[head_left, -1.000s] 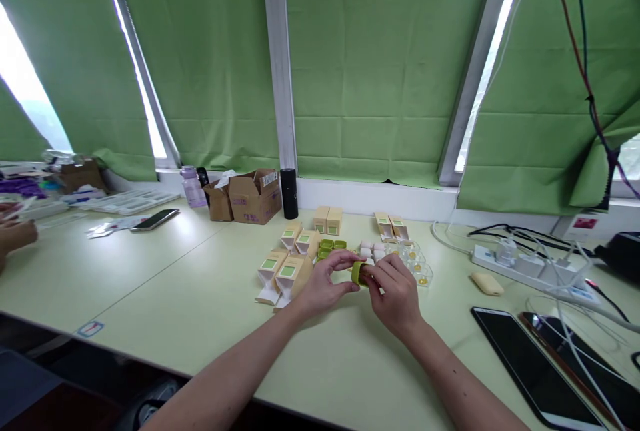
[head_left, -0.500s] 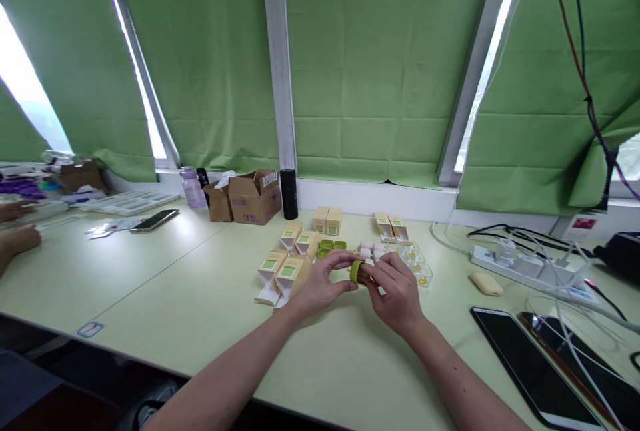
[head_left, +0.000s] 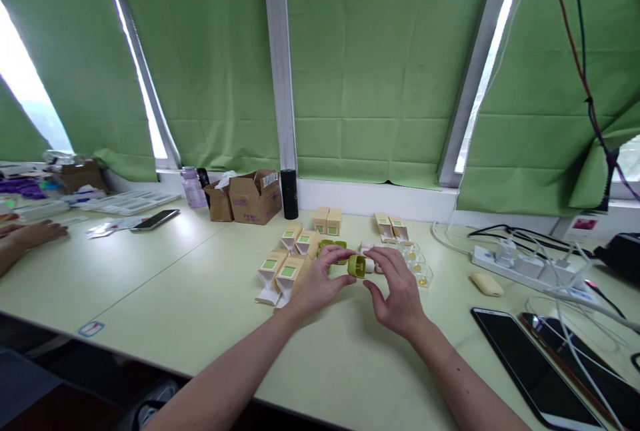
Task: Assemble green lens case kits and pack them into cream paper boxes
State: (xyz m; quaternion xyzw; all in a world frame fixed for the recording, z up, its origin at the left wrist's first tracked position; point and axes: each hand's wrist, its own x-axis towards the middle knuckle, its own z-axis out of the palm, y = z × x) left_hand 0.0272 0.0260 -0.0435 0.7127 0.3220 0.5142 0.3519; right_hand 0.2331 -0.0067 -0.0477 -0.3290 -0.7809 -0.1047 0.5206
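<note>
My left hand pinches a small olive-green plastic cup between thumb and fingers, its open side turned to the right so that the inside shows. My right hand is just to the right of the cup, thumb and fingers spread apart with nothing visible between them. Behind my left fingers are more green pieces, partly covered. Small white pieces lie behind the right fingers, beside a clear plastic tray with yellow spots in its pockets. Several beige boxes with green labels stand left of my hands.
Farther back are two closed beige boxes, two open ones, a black cylinder and a cardboard carton. At right lie a power strip, cables and a tablet. Another person's hand rests far left.
My right fingers have drawn back from the green cup and spread. The cup now shows its open side. At far left, the other person's hand has moved to the right.
</note>
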